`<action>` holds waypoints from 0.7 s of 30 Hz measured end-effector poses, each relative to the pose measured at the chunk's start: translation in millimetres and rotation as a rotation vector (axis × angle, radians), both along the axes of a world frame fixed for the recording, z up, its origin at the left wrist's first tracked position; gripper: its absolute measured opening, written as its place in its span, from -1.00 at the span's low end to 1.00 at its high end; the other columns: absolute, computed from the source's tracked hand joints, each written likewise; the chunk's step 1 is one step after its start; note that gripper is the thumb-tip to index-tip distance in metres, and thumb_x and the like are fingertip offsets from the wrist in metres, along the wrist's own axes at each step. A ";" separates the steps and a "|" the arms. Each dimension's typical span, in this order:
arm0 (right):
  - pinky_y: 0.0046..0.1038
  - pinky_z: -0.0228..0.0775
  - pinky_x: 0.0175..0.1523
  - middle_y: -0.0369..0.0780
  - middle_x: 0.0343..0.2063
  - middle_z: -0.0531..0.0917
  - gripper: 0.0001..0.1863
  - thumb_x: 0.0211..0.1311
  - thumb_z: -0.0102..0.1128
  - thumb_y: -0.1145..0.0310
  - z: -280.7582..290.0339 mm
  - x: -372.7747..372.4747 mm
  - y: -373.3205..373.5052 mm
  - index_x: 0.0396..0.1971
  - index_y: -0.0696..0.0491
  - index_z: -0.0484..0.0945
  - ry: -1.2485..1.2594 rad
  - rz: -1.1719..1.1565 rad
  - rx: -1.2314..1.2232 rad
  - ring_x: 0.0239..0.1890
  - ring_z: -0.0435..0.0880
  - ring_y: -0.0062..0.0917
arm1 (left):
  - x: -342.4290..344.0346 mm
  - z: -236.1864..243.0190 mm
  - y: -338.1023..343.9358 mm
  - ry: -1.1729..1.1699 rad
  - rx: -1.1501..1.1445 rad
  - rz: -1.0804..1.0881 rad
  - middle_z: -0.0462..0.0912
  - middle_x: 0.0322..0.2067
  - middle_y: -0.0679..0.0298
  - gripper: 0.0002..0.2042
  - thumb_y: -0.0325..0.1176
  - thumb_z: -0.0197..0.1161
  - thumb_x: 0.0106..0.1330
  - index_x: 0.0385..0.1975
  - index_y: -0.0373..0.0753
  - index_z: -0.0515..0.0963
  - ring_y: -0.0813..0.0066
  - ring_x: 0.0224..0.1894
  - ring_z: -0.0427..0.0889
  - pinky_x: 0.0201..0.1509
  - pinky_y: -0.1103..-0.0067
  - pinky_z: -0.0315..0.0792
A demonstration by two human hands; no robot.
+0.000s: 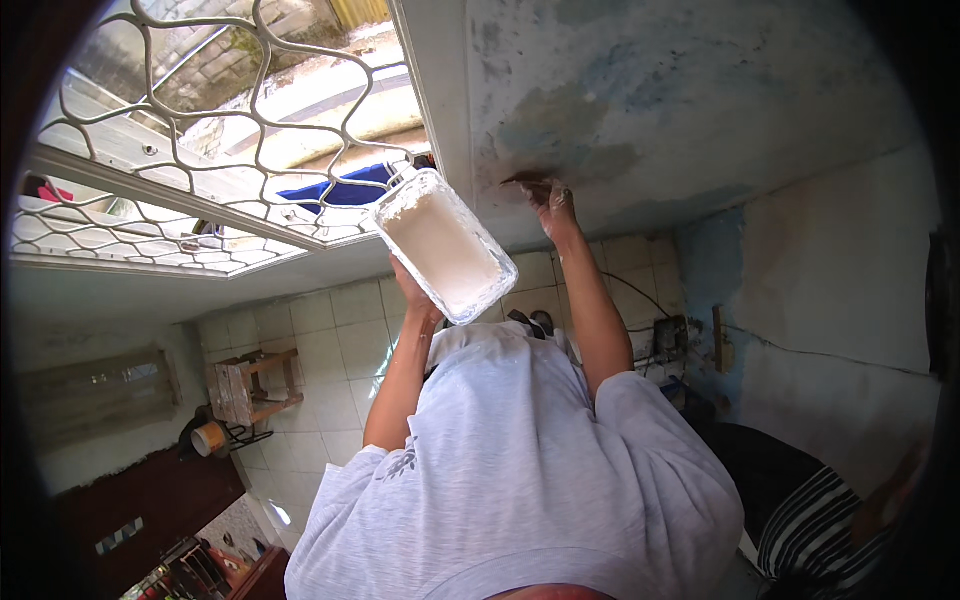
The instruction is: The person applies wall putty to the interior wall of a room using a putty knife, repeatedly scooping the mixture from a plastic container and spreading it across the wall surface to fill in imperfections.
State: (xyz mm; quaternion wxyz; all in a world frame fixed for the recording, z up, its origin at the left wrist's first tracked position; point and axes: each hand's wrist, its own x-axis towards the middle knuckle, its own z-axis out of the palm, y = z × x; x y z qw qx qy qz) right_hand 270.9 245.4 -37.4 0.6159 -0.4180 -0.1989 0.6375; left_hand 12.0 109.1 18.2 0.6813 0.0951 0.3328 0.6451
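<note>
My left hand [414, 292] holds up a clear rectangular plastic tray [445, 245] from underneath; it is filled with white paste. My right hand [556, 208] is raised to the stained blue-grey wall [650, 90] and grips a small dark scraper [522, 180] whose blade lies against the wall surface, beside a darker patch. The tray sits just left of the scraper, close to the window frame. My grey shirt [520, 470] fills the lower middle of the view.
A white metal window grille [200, 130] spans the upper left, with a blue cloth [335, 190] behind it. On the pale tiled floor [330, 340] stands a wooden stool [250, 385] near a round orange-rimmed cup [208, 437]. A striped fabric [820, 520] lies lower right.
</note>
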 end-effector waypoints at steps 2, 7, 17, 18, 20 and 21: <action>-0.42 0.60 -0.13 -0.05 -0.29 0.70 -0.75 0.38 0.02 0.29 96.1 3.0 -4.0 -0.20 0.18 0.51 0.024 0.051 0.109 -0.26 0.69 -0.33 | -8.0 -3.2 -4.8 0.041 0.008 0.067 0.51 0.11 0.24 -0.36 0.23 -0.31 0.50 0.28 -0.15 0.32 0.29 0.11 0.55 0.13 0.36 0.53; -0.35 0.59 -0.10 -0.15 -0.24 0.64 -0.74 0.34 0.04 0.26 112.2 6.9 -57.8 -0.15 0.13 0.48 0.031 -0.266 0.093 -0.24 0.67 -0.38 | -7.2 6.2 -7.8 0.032 -0.001 0.022 0.51 0.11 0.25 -0.37 0.23 -0.30 0.50 0.28 -0.15 0.33 0.30 0.11 0.55 0.13 0.37 0.53; -0.45 0.58 -0.10 -0.10 -0.23 0.73 -0.59 0.52 -0.13 0.07 -106.2 -8.4 -46.1 -0.21 0.12 0.54 -0.091 0.229 -0.307 -0.20 0.71 -0.41 | -16.1 -15.9 -14.1 0.001 -0.031 0.011 0.50 0.12 0.25 -0.37 0.22 -0.31 0.50 0.29 -0.15 0.32 0.28 0.12 0.54 0.16 0.37 0.52; -0.47 0.57 -0.12 -0.04 -0.23 0.75 -0.54 0.55 -0.17 0.08 -105.7 -7.2 -40.7 -0.23 0.18 0.57 -0.135 0.270 -0.312 -0.19 0.71 -0.42 | -15.6 -14.0 -13.9 0.002 -0.030 0.010 0.50 0.12 0.25 -0.37 0.22 -0.31 0.50 0.29 -0.15 0.32 0.28 0.12 0.54 0.16 0.37 0.52; -0.44 0.58 -0.11 -0.07 -0.24 0.73 -0.60 0.53 -0.14 0.11 -101.0 2.5 -24.9 -0.24 0.14 0.54 -0.103 0.267 -0.193 -0.21 0.71 -0.39 | -10.5 -8.8 -12.4 0.035 0.027 0.014 0.49 0.14 0.25 -0.36 0.23 -0.30 0.50 0.31 -0.14 0.30 0.28 0.14 0.52 0.18 0.36 0.50; -0.41 0.59 -0.09 -0.11 -0.26 0.71 -0.66 0.51 -0.12 0.14 -95.7 7.9 -17.5 -0.24 0.10 0.52 -0.073 0.268 -0.076 -0.24 0.72 -0.37 | -7.2 -4.6 -12.0 0.034 0.030 0.006 0.49 0.14 0.25 -0.36 0.23 -0.30 0.50 0.31 -0.14 0.30 0.28 0.14 0.52 0.18 0.36 0.50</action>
